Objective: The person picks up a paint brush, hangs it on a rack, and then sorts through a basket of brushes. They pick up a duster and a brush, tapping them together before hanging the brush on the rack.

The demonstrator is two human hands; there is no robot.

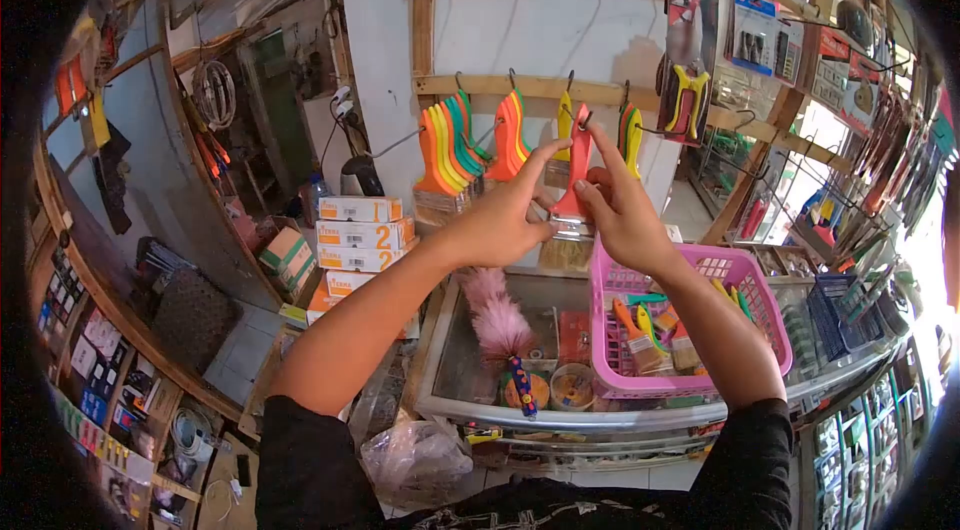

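Both my hands are raised at a wooden rail of hooks, around a paintbrush with a red-pink handle. The brush hangs upright, its handle's hole at the tip of a hook and its bristles down. My left hand is at the brush's left side, index finger near the handle top and thumb by the metal band. From the right, my right hand presses its thumb on the lower handle, its index finger up by the hook tip. More brushes hang beside it: a yellow-orange-green row and an orange group.
A pink plastic basket holding several paintbrushes stands on the glass counter. Left of it lies a pink feather duster. Orange-white boxes are stacked at left. Packaged goods hang at upper right; a plastic bag sits below.
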